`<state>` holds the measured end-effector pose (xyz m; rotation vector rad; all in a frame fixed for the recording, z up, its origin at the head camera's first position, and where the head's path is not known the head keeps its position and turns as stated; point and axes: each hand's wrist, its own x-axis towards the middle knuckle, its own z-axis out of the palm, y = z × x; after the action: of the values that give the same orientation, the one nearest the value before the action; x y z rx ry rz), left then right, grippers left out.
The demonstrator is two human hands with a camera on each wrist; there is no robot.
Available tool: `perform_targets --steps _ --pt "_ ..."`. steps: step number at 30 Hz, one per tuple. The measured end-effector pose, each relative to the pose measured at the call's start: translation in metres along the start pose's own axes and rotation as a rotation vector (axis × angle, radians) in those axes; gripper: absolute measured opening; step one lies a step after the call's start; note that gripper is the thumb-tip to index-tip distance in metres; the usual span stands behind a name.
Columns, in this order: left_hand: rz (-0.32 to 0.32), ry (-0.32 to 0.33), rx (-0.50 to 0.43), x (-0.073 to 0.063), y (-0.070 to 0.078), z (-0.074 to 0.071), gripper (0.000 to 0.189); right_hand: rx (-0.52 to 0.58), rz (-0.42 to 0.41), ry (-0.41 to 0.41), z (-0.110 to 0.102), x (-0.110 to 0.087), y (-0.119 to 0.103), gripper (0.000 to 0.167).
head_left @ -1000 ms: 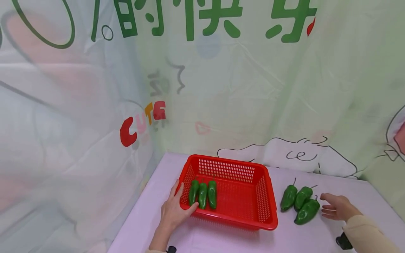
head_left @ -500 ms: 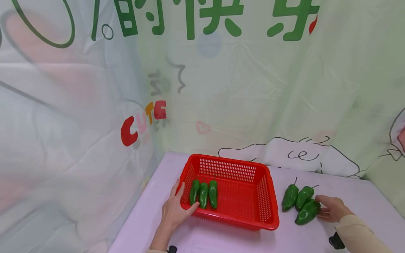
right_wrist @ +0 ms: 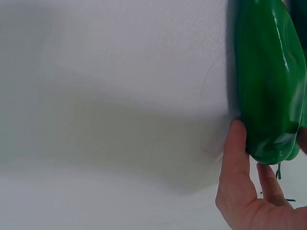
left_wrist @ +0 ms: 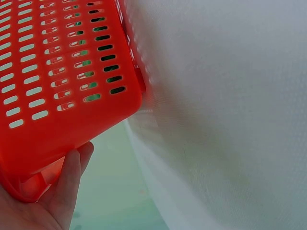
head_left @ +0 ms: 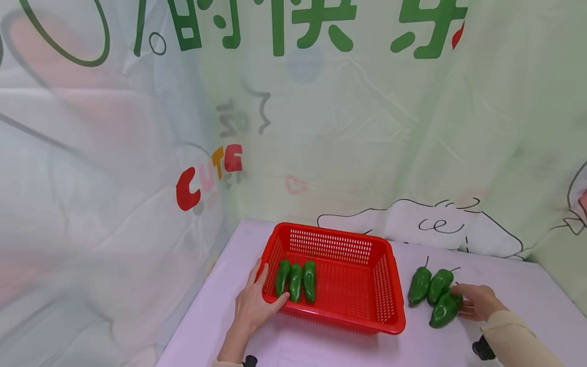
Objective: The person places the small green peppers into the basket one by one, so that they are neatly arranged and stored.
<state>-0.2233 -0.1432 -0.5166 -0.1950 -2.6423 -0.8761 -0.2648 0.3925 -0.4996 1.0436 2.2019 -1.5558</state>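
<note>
Moss: Since we're working outward from the near side, what is each hand doing?

Fern: The left hand (head_left: 254,305) grips the near corner of a red basket (head_left: 348,285), thumb over the rim and the other fingers along the outer wall. The right hand (head_left: 477,302), at the end of a pale sleeve (head_left: 518,336), holds a green pepper (head_left: 443,313) near its stem, fingers on either side

Moss: Is that pepper off the table (head_left: 321,349)?

Fern: I can't say for sure; its underside is hidden in both views. It is just left of the right hand, outside the basket

Moss: And the others?

Fern: Two loose peppers (head_left: 441,283) lie together, ahead and to the left of the right hand. Inside the basket, three slim peppers (head_left: 295,283) lie side by side, just right of the left hand's fingers, stems pointing away from it

Moss: Farther off?

Fern: Ahead of both hands hangs a printed sheet (head_left: 348,142). Coloured letters (head_left: 233,159) reading CUTE sit ahead and slightly left of the left hand, and large green characters (head_left: 277,30) run high up ahead
</note>
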Motion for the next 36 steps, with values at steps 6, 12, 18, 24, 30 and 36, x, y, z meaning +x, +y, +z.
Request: perform_targets --steps 6,12,18,24,30,36 --pt "-0.003 0.002 0.007 0.000 0.001 0.000 0.089 -0.015 -0.020 0.012 0.002 -0.002 -0.002 0.074" --pt "0.005 0.012 -0.004 0.003 0.004 -0.001 0.089 -0.017 -0.083 0.037 0.006 -0.010 -0.003 0.078" --pt "0.012 0.002 -0.005 0.002 0.006 0.000 0.089 -0.050 -0.136 0.072 0.006 -0.013 0.001 0.079" --pt "0.010 -0.005 -0.008 -0.001 0.007 0.000 0.090 -0.076 -0.134 0.084 0.003 -0.021 0.005 0.077" --pt "0.002 -0.002 -0.017 0.002 0.006 0.000 0.089 -0.091 -0.140 0.103 -0.003 -0.030 -0.002 0.069" --pt "-0.008 -0.007 -0.019 0.002 0.005 -0.001 0.089 -0.058 -0.114 0.110 -0.009 -0.019 -0.009 0.063"
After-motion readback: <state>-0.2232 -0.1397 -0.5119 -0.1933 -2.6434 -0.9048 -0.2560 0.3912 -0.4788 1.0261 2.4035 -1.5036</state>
